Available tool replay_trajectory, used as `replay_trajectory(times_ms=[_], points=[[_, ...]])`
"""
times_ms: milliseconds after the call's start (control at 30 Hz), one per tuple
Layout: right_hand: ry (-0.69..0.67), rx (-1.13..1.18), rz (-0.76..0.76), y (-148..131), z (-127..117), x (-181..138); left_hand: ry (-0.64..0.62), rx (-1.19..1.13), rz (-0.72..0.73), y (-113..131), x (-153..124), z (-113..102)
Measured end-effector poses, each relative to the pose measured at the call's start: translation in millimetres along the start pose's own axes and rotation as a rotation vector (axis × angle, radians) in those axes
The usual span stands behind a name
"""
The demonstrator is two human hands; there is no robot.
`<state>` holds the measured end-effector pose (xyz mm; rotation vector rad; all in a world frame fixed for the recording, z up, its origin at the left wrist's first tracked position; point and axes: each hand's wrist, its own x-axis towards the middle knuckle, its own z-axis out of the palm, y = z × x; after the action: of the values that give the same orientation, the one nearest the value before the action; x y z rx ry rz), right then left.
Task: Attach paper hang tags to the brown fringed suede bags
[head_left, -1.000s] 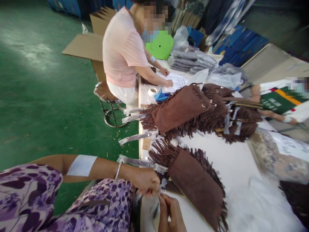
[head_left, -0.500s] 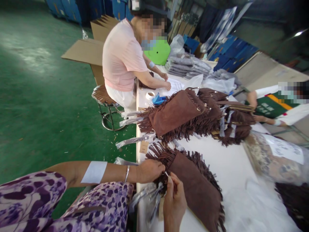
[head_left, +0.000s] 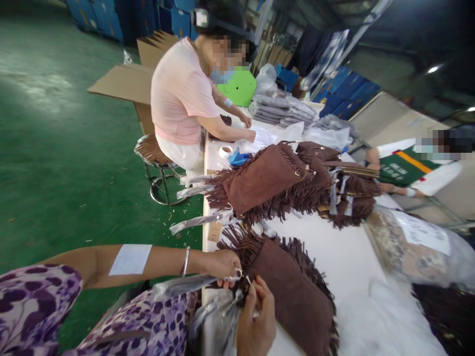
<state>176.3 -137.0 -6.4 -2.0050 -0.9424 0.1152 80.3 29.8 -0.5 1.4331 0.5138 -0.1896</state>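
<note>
A brown fringed suede-like bag (head_left: 293, 291) lies on the table in front of me. My left hand (head_left: 224, 264) is closed at the bag's near end, around the metal ring end of a plastic-wrapped strap (head_left: 185, 286). Close beside it, my right hand (head_left: 258, 316) pinches a thin white strip (head_left: 248, 280) between thumb and fingers. The strip's far end runs into dark fringe by the ring, and how it is fastened there I cannot make out. More clear plastic wrapping (head_left: 215, 314) hangs below my left hand at the table edge.
A pile of brown fringed bags (head_left: 263, 178) lies beyond mine. Near it are a tape roll (head_left: 225, 151) and a brown card tag (head_left: 214, 231). A co-worker in pink (head_left: 181, 89) sits farther along; another person (head_left: 411, 163) is across the table. Plastic bags (head_left: 393, 316) lie at right.
My left hand has turned, and the ring and plastic-wrapped strap now show at its fingers. The right hand keeps its pinch on the white strip. The whole view has shifted slightly.
</note>
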Motion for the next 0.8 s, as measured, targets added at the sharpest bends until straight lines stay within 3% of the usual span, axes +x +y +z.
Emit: replay_trajectory(times_ms=[200,367,533,800], points=[[-0.037,-0.077,-0.096,0.4,-8.5,6.8,0.078,-0.072,0.019,-5.8,5.5,1.5],[-0.038,-0.134,-0.188,-2.8,-14.8,15.1,0.197,0.339,0.159,3.4,1.0,-3.6],[-0.079,-0.198,-0.266,-11.7,-19.3,22.3,0.254,0.575,0.241,16.7,-7.7,-4.9],[-0.202,-0.256,-0.265,-14.0,-17.9,30.9,0.259,0.574,0.254,14.0,-5.5,-2.1]])
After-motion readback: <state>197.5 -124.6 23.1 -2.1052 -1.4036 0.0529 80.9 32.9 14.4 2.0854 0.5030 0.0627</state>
